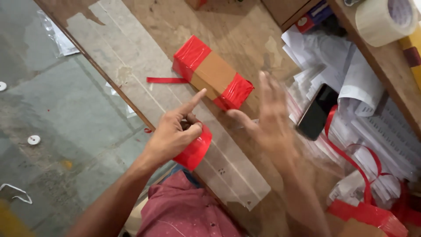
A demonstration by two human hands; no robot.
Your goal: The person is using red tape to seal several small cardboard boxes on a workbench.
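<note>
1. Wooden worktable, worn and patchy, running from far left to near right; grey floor to its left
2. Heap of white papers on the right side of the table, with red strapping looped across it
3. Cardboard box lying flat near the middle of the table, brown in the centre, wrapped in red tape at both ends
4. Right hand, blurred, fingers spread and apparently empty, hovering just near and right of the box, thumb close to the box's nearer red end
5. Left hand, curled around a roll of red tape at the table's near edge, index finger stretched out toward the box, fingertip just short of it
6. Roll of pale tape on the far right shelf
7. Black phone resting on the papers, right of the right hand
8. Loose strip of red tape flat on the table, touching the box's far left end
</note>
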